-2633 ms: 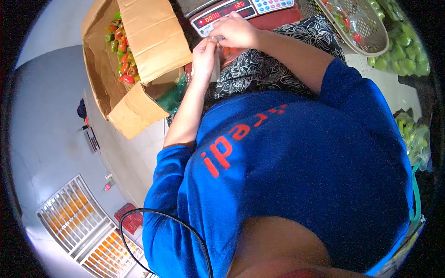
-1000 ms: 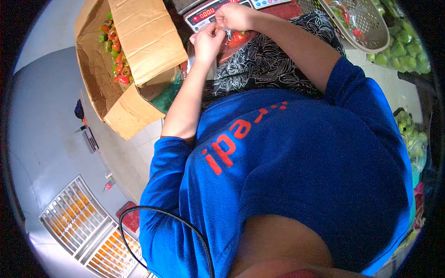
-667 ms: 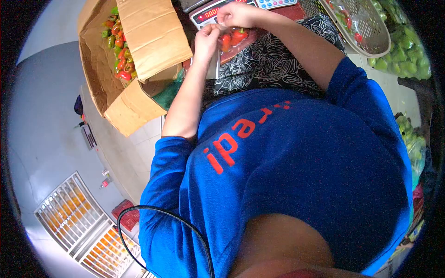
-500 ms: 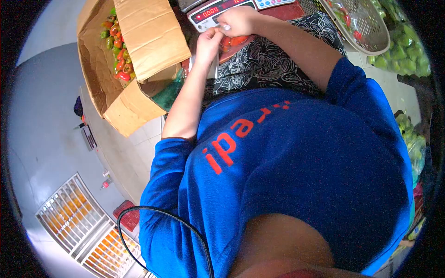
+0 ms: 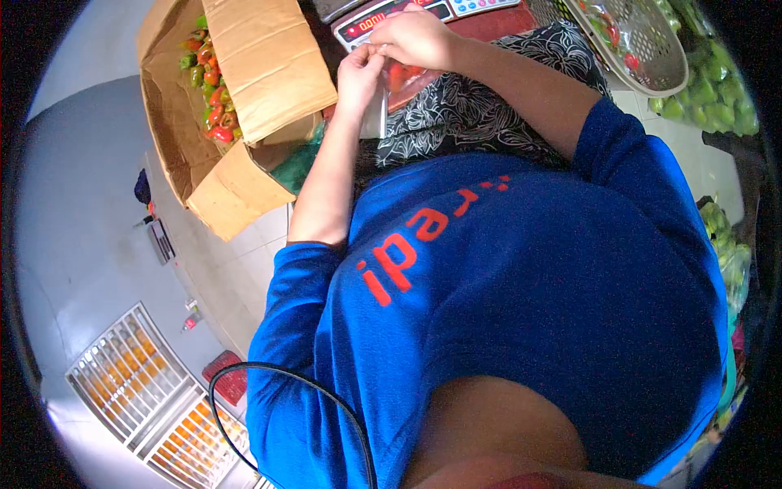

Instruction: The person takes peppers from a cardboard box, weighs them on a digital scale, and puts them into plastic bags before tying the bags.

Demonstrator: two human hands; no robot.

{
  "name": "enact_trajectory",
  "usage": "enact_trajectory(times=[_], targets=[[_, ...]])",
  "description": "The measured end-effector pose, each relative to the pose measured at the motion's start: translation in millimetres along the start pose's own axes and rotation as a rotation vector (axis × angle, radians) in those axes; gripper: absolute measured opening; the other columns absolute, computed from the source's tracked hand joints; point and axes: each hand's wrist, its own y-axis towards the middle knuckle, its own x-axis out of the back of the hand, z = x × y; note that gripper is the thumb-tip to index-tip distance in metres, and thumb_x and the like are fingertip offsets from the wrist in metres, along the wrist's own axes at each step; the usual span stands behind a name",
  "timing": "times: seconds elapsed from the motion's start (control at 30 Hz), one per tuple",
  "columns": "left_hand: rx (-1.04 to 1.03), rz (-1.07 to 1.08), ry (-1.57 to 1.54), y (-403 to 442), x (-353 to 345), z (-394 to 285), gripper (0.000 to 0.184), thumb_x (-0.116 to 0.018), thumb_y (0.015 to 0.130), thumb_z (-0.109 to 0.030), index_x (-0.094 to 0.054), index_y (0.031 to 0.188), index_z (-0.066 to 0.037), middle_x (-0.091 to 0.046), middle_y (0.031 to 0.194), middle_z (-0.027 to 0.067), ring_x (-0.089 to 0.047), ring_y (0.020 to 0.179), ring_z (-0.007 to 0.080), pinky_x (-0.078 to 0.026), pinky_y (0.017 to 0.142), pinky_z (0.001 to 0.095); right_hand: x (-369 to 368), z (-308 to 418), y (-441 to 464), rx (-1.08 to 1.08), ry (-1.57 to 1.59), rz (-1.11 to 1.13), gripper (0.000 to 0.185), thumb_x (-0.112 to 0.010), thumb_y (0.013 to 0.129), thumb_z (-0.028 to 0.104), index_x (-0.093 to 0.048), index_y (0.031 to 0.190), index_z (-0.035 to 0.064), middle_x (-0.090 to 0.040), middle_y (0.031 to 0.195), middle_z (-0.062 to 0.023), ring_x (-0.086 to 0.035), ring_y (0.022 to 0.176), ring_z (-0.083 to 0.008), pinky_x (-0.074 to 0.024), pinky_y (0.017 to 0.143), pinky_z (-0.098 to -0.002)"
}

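Caution: the clear bag of red peppers [image 5: 402,77], upper centre of the frame, sits just below the scale [image 5: 441,11]. A loosened pinch could let peppers escape; a hard pull could split the plastic. Left hand [image 5: 359,77] and right hand [image 5: 414,41] are curled, pinching its neck. Compared with an earlier frame showing a gap, I observe the fingertips meeting.

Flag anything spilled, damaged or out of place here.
Nothing looks spilled. The cardboard box looks untidy: its flaps stick out at uneven angles, one creased. Its peppers lie inside. The bag of red peppers at the left hand and right hand is partly hidden, so damage there can't be ruled out.
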Motion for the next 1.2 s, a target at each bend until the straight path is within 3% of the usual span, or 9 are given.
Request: enact_trajectory(times=[0.07, 0.2, 0.33, 0.43, 0.57, 0.6, 0.7, 0.93, 1.2], targets=[[0.011, -0.028, -0.031, -4.2, -2.4, -12.4, 0.017, -0.058, 0.085, -0.019, -0.061, 0.082, -0.003, -0.058, 0.070, -0.0033, -0.049, 0.062, 0.0043, -0.041, 0.056, 0.0208, 0.3, -4.2, 0.5, -0.020, 0.124, -0.025, 0.012, -0.058, 0.078, 0.021, -0.064, 0.082, 0.0107, -0.065, 0.080, -0.0078, -0.062, 0.076, -0.0226, -0.0447, 0.066, -0.0376], [-0.059, -0.080, -0.010, 2.5, -3.9, -7.7, 0.016, -0.057, 0.084, -0.018, -0.060, 0.079, -0.003, -0.057, 0.069, -0.0030, -0.047, 0.061, 0.0051, -0.039, 0.055, 0.0210, -53.5, -44.6, 0.5, -0.382, 0.895, -0.060, 0.020, -0.058, 0.084, 0.021, -0.062, 0.087, 0.0021, -0.063, 0.077, -0.0033, -0.056, 0.072, -0.0093, -0.0447, 0.066, -0.0262], [-0.017, -0.064, 0.048, 1.8, -3.6, -4.2, 0.015, -0.056, 0.084, -0.016, -0.059, 0.077, -0.003, -0.056, 0.069, -0.0025, -0.047, 0.064, 0.0055, -0.040, 0.058, 0.0213, -54.6, -47.1, 0.8, -0.715, 1.258, -0.006, 0.021, -0.062, 0.081, 0.021, -0.063, 0.086, 0.0007, -0.063, 0.076, -0.0036, -0.057, 0.072, -0.0110, -0.0451, 0.066, -0.0256], [0.020, -0.083, -0.017, -7.2, -8.1, 1.5, 0.016, -0.056, 0.084, -0.016, -0.058, 0.075, -0.003, -0.056, 0.070, -0.0023, -0.046, 0.065, 0.0052, -0.040, 0.058, 0.0218, -48.6, -50.4, 10.1, -0.556, 0.551, 0.119, 0.030, -0.066, 0.077, 0.025, -0.062, 0.093, -0.0001, -0.063, 0.077, -0.0060, -0.058, 0.073, -0.0115, -0.0456, 0.066, -0.0260], [0.054, -0.072, -0.097, -11.1, -11.4, 3.4, 0.015, -0.055, 0.084, -0.014, -0.058, 0.076, -0.002, -0.057, 0.071, -0.0017, -0.047, 0.066, 0.0050, -0.041, 0.061, 0.0223, -45.6, -52.4, -1.0, -0.114, 0.379, 0.075, 0.049, -0.069, 0.071, 0.033, -0.057, 0.107, 0.0013, -0.065, 0.083, -0.0134, -0.063, 0.076, -0.0243, -0.0484, 0.069, -0.0356], [0.018, -0.054, -0.026, -7.3, -8.8, 10.7, 0.015, -0.055, 0.084, -0.014, -0.060, 0.081, 0.000, -0.060, 0.073, -0.0009, -0.050, 0.068, 0.0059, -0.042, 0.063, 0.0228, -44.6, -49.1, -3.4, -0.090, 0.251, 0.095, 0.045, -0.066, 0.072, 0.033, -0.059, 0.106, 0.0043, -0.065, 0.086, -0.0163, -0.063, 0.080, -0.0314, -0.0483, 0.072, -0.0395], [0.060, -0.047, -0.077, -7.8, -12.8, 3.3, 0.015, -0.057, 0.082, -0.013, -0.062, 0.086, 0.000, -0.062, 0.077, 0.0008, -0.054, 0.069, 0.0072, -0.044, 0.064, 0.0238, -17.6, -29.2, 6.4, -0.272, 0.146, 0.377, 0.037, -0.064, 0.073, 0.031, -0.062, 0.100, 0.0061, -0.064, 0.087, -0.0178, -0.062, 0.083, -0.0330, -0.0480, 0.073, -0.0397], [0.007, -0.068, 0.191, -6.0, -8.2, -6.9, 0.019, -0.059, 0.080, -0.011, -0.063, 0.094, 0.000, -0.064, 0.079, 0.0036, -0.056, 0.069, 0.0081, -0.046, 0.063, 0.0246, -15.6, -18.8, 1.7, -0.147, 0.297, 0.116, 0.020, -0.053, 0.080, 0.017, -0.065, 0.091, 0.0056, -0.061, 0.086, -0.0177, -0.061, 0.081, -0.0311, -0.0472, 0.075, -0.0384], [-0.129, -0.109, 0.210, -10.8, -9.4, 7.6, 0.026, -0.058, 0.081, -0.012, -0.057, 0.105, -0.002, -0.062, 0.091, 0.0085, -0.057, 0.083, 0.0137, -0.046, 0.074, 0.0287, -10.2, -7.9, 5.3, -0.209, 0.400, 0.233, 0.022, -0.054, 0.084, 0.019, -0.064, 0.097, 0.0039, -0.061, 0.074, -0.0107, -0.059, 0.072, -0.0254, -0.0470, 0.073, -0.0324]])
